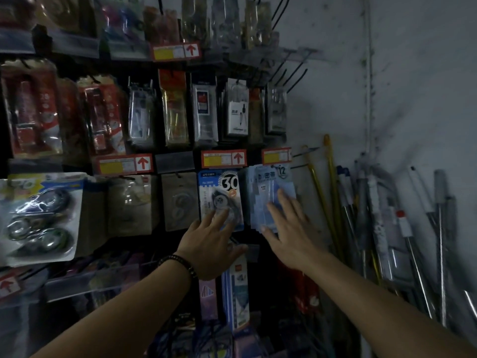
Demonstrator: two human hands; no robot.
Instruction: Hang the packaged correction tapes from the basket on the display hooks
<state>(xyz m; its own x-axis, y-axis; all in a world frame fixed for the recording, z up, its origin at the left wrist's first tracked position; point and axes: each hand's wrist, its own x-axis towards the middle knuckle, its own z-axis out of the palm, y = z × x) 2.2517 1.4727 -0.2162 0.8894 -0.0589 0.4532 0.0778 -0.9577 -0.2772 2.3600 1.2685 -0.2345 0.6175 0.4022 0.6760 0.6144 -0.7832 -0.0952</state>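
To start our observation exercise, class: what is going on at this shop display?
A person faces a dim shop rack of hanging stationery packs. The left grip, a bare hand wearing a dark beaded bracelet, lays straight fingers on the blue carded correction tape pack marked 30. The right grip rests flat on the pale blue stack of packs marked 12 beside it. Neither is pinched; no basket is in view.

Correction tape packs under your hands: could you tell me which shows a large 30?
The blue pack the left hand touches; the right hand's paler stack shows 12.
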